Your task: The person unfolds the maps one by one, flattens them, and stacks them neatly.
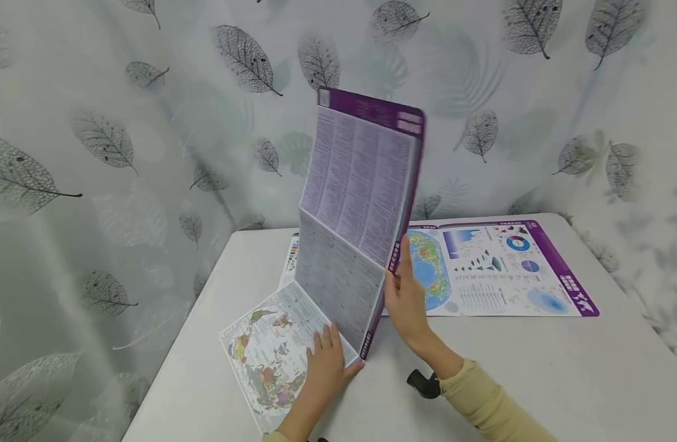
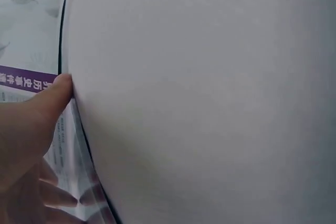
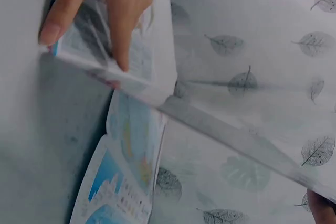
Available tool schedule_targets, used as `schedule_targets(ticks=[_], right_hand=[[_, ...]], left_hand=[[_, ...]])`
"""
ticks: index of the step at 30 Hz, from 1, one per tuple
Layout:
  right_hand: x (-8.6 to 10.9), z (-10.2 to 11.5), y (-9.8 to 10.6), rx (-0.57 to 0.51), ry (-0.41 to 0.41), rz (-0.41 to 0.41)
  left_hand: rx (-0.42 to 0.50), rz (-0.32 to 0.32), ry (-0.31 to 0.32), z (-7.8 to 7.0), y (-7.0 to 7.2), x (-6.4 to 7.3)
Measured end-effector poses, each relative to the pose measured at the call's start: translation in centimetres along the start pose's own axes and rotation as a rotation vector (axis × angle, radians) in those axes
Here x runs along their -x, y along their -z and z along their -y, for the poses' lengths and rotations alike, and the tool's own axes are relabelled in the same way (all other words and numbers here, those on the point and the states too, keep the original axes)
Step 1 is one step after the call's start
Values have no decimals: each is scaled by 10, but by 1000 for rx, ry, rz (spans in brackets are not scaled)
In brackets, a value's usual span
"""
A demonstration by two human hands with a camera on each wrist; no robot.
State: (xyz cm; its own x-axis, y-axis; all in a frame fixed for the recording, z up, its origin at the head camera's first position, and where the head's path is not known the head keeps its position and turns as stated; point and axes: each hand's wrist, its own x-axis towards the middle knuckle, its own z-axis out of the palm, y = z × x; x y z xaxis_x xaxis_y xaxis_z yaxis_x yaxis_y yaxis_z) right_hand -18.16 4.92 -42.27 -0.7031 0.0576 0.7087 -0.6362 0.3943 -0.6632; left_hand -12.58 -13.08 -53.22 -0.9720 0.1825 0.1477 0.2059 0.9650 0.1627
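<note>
"What's the setting?"

"A pale, leaf-printed backdrop (image 1: 156, 202) behind a white bench (image 1: 582, 374), the folding chart (image 1: 352, 184) tilted up over it."

"And left of the chart?"

"A printed strip (image 1: 289, 261) shows behind its left edge; whatever it belongs to is covered. The chart's map panel (image 1: 274, 353) lies on the bench, partly hidden by the left grip (image 1: 324, 368), fingers straight and spread, pressing rather than holding. The left wrist view is mostly a blank pale surface I can't identify."

"The chart itself?"

"Purple band on top, columns of print too small to read, then a shadowed grey panel below a fold."

"Right of it?"

"The right grip (image 1: 407, 301) pinches its right edge. Behind lies a second chart (image 1: 479, 288), purple-bordered, its left part covered. Nearer, a dark piece (image 1: 424, 385) by the right sleeve (image 1: 482, 390) is unclear."
</note>
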Motion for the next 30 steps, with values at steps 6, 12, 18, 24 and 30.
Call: schedule_targets(ticks=[6,12,18,24,30], right_hand=[[6,-24,14,52,51,-7],[19,-41,32,88,-20,-5],[36,-54,43,192,-18,-22],[49,-65,51,268,-22,-13],[59,-71,59,289,-12,-9]], left_hand=[[-51,54,-7,-2,-3,-2],[-25,58,-7,-2,-1,0],[1,75,-8,-3,1,0],[-7,104,-5,-4,0,-3],[-3,102,-19,-3,2,-6]])
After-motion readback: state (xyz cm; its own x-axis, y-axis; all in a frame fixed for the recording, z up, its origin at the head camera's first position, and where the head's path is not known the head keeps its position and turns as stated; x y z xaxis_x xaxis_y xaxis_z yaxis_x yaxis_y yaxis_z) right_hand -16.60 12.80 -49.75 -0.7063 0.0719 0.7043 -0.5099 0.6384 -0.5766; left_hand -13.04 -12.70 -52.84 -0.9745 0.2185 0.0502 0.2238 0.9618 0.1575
